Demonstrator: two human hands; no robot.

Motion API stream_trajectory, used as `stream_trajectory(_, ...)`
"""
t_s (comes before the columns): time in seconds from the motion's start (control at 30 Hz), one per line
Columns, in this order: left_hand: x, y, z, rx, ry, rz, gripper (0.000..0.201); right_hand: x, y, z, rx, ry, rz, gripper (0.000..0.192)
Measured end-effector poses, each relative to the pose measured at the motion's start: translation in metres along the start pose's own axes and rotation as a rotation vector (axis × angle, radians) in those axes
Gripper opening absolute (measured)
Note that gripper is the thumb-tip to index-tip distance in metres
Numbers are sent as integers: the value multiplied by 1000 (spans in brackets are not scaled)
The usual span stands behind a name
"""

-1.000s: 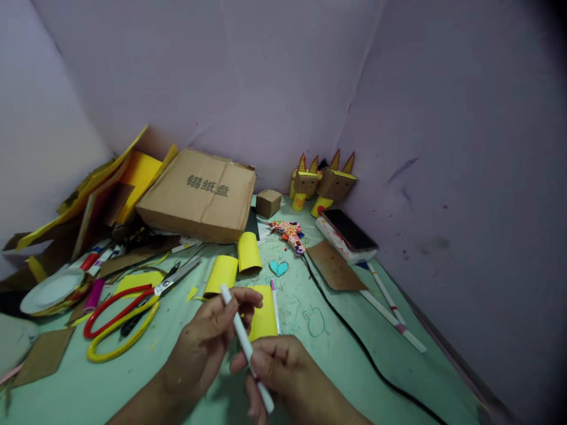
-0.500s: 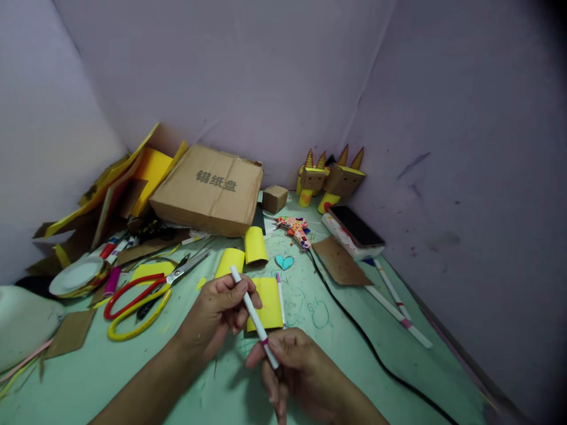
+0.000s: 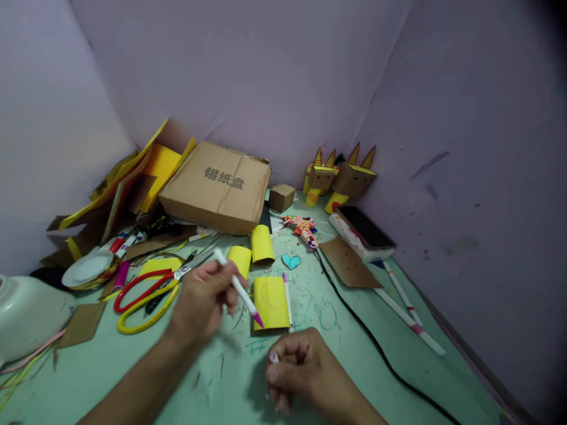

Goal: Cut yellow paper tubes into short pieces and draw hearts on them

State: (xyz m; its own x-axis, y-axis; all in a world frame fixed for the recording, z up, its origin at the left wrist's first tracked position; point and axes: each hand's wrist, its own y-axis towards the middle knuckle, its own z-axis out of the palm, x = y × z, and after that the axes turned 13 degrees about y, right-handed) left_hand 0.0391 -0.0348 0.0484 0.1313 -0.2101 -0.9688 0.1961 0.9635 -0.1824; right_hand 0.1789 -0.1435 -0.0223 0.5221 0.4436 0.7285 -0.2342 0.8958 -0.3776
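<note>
- Pink-tipped white marker pen point(image 3: 237, 287) sits in the left hand point(image 3: 201, 301), fingers pinched around the upper barrel; the bare pink nib points down and to the right, just above the near left corner of the flat yellow paper rectangle point(image 3: 271, 302).
- Right hand point(image 3: 296, 366) rests on the pale green tabletop point(image 3: 133, 378) as a loose fist, its grip curled shut around a small white piece that looks like the pen's cap point(image 3: 273, 357); only its end shows.
- Judged from how things lie, the uncapping is done: nib exposed, cap apart from the barrel. No fresh pink mark shows on the yellow rectangle, so any drawing on it looks not yet started.
- The pen is slim and tilted, white along the barrel with a short pink point; the top end sticks out above the left fingers.
- Two rolled yellow paper tubes point(image 3: 262, 244) lie just beyond the rectangle, and another white marker with a pink end point(image 3: 287, 298) lies along its right edge.
- Red-and-yellow-handled scissors point(image 3: 146, 292) lie to the left, near the left hand.
- A brown cardboard box point(image 3: 217, 186) sits further back; a black cable point(image 3: 376, 360) runs across the tabletop on the right.
</note>
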Motion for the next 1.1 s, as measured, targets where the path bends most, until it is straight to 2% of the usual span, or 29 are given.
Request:
stream_trajectory(0.07, -6, 9, -11, -124, -56, 59, 10, 0, -10, -4, -69, -99, -43, 44)
stream_trajectory(0.1, -7, 13, -16, -132, -75, 50, 8, 2, -15, -8, -111, -174, -101, 42)
stream_trajectory(0.17, -7, 17, -20, -88, -107, -18, 10, 13, -24, -21, -243, -456, -295, 35)
stream_trajectory(0.23, -3, 18, -19, -17, -140, -101, 14, 29, -28, -37, -513, -776, -532, 29)
stream_trajectory(0.27, 0, 18, -18, 5, -156, -128, 15, 38, -27, -45, -615, -924, -584, 27)
stream_trajectory(0.33, 4, 18, -14, 19, -179, -154, 17, 54, -23, -58, -737, -1199, -568, 21)
stream_trajectory(0.43, 7, 19, -12, 10, -189, -163, 18, 64, -16, -66, -733, -1401, -466, 19)
stream_trajectory(0.57, 6, 19, -12, 4, -190, -178, 19, 62, -11, -63, -715, -1476, -376, 21)
stream_trajectory(0.67, 6, 18, -12, -3, -188, -182, 20, 60, -12, -62, -715, -1476, -362, 20)
stream_trajectory(0.9, 7, 18, -12, 4, -192, -168, 18, 56, -10, -62, -678, -1355, -544, 25)
stream_trajectory(1.03, 9, 19, -13, 24, -191, -166, 14, 51, -8, -63, -674, -1234, -600, 28)
stream_trajectory(1.1, 11, 19, -14, 36, -191, -166, 10, 52, -8, -56, -620, -1139, -627, 28)
